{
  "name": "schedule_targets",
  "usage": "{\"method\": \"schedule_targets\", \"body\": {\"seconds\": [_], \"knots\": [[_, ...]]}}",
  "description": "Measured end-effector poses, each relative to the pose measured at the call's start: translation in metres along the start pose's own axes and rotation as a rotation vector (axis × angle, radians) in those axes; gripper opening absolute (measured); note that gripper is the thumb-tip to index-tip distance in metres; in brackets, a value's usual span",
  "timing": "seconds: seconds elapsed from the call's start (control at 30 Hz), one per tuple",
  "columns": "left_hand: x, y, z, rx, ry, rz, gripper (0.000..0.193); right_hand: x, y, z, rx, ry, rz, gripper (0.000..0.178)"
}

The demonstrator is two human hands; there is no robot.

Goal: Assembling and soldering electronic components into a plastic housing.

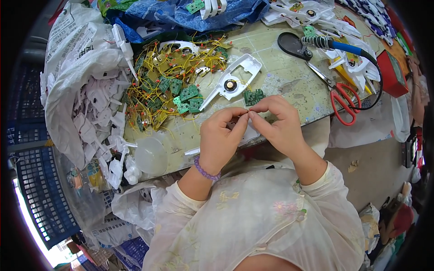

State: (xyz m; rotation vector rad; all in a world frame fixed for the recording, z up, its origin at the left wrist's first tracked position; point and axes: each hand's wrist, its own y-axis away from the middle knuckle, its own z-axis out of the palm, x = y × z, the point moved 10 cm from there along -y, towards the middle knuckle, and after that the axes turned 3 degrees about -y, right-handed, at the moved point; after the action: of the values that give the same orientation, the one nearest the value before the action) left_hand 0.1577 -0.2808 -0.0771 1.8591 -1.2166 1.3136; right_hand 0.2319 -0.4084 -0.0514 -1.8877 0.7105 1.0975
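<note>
My left hand [221, 135] and my right hand [281, 124] meet over the near edge of the worktable. Thumb and forefinger of each are pinched together, fingertip to fingertip. Whatever sits between them is too small to make out. Just beyond the fingertips lies a small green circuit board [254, 97]. Farther off is a white plastic housing [244, 70] with a round black speaker [230, 85] set in it. Part of a white piece shows under my hands, mostly hidden by them.
Left of my hands spreads a pile of circuit boards with yellow wires [169, 86]. A white sack [68, 95] of plastic parts stands at far left, near a translucent round tub [151, 156]. Red-handled scissors [339, 97], a blue-handled soldering iron [346, 47] and a red box [391, 73] lie right.
</note>
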Motion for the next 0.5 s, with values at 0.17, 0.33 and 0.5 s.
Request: {"method": "schedule_targets", "body": {"seconds": [0.17, 0.33, 0.5], "knots": [[-0.003, 0.000, -0.002, -0.001, 0.047, -0.047, 0.013, 0.008, 0.001, 0.000, -0.011, -0.076, 0.051, 0.011], [-0.006, 0.000, -0.001, -0.015, 0.119, -0.093, 0.013, 0.014, 0.001, 0.006, -0.062, -0.204, 0.114, 0.011], [-0.006, -0.002, 0.000, -0.061, 0.022, -0.103, 0.015, 0.014, 0.000, 0.007, -0.092, -0.204, 0.146, 0.014]]}}
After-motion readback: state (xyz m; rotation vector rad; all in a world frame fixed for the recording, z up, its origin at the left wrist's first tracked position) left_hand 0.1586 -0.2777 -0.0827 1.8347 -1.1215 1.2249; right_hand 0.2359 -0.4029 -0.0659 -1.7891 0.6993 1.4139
